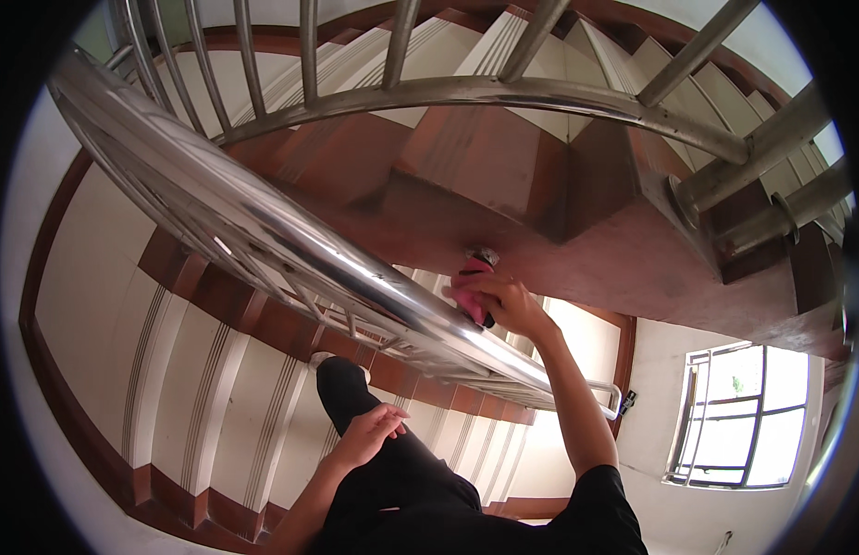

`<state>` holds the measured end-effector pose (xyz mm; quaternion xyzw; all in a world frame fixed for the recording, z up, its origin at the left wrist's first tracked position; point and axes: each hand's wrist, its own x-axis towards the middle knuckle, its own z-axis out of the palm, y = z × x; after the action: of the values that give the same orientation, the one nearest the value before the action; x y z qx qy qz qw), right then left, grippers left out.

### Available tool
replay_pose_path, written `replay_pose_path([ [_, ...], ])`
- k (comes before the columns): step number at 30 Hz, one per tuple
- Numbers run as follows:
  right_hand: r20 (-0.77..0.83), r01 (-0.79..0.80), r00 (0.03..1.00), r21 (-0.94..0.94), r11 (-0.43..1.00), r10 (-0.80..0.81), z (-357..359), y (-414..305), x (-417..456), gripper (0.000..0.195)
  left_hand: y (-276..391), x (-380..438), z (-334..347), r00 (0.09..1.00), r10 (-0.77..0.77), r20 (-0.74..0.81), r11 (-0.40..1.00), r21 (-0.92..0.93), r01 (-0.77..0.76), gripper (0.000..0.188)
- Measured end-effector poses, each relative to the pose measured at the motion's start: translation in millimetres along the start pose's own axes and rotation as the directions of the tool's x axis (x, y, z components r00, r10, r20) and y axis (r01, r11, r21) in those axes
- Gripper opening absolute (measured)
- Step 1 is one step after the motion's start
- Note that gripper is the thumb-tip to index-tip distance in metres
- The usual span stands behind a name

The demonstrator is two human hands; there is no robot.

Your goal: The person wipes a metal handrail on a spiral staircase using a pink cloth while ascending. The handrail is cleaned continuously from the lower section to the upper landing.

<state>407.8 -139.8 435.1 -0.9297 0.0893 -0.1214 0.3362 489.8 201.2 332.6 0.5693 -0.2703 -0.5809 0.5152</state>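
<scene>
My right hand (514, 302) grips a pink cloth (470, 284) with dark parts at its ends. The cloth lies at the upper edge of a thick, shiny metal handrail (318, 239) and seems to touch it. Just beyond the cloth, a small grey, rough-looking spot (483, 254) shows against the brown side of the upper stair flight (429, 215); what it is cannot be made out. Nothing is in my left hand (369, 436), which hovers over my dark-trousered leg (353, 395) with loosely bent fingers.
Pale stair treads (207, 388) with dark grooved strips and brown edging curve beneath me. Across the top runs a metal balustrade (457, 90) with upright bars, beside the upper flight. A barred window (745, 416) is set in the white wall at right.
</scene>
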Motion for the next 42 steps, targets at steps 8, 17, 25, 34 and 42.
replay_pose_path([
  [8,0.074,-0.087,0.994,0.046,0.995,0.084,5,-15,-11,0.03,-14,-9,4,1.0,0.031,-0.003,0.996,-0.082,-0.031,0.026],
  [17,-0.028,0.021,0.999,-0.057,0.998,-0.023,5,19,-7,0.038,13,-5,11,0.994,0.105,0.014,0.994,-0.015,-0.105,0.026],
  [25,-0.217,0.142,0.955,-0.26,0.955,-0.201,17,30,0,0.026,23,-17,22,0.972,0.21,-0.106,0.947,-0.225,-0.229,0.022],
  [34,-0.157,0.015,0.987,-0.039,0.999,-0.021,23,4,-21,0.028,23,-4,38,0.972,0.221,-0.08,0.956,-0.178,-0.232,0.022],
  [42,-0.198,-0.169,0.964,0.064,0.984,0.178,9,42,-1,0.024,21,-15,38,0.98,0.152,-0.129,0.978,-0.125,-0.169,0.023],
])
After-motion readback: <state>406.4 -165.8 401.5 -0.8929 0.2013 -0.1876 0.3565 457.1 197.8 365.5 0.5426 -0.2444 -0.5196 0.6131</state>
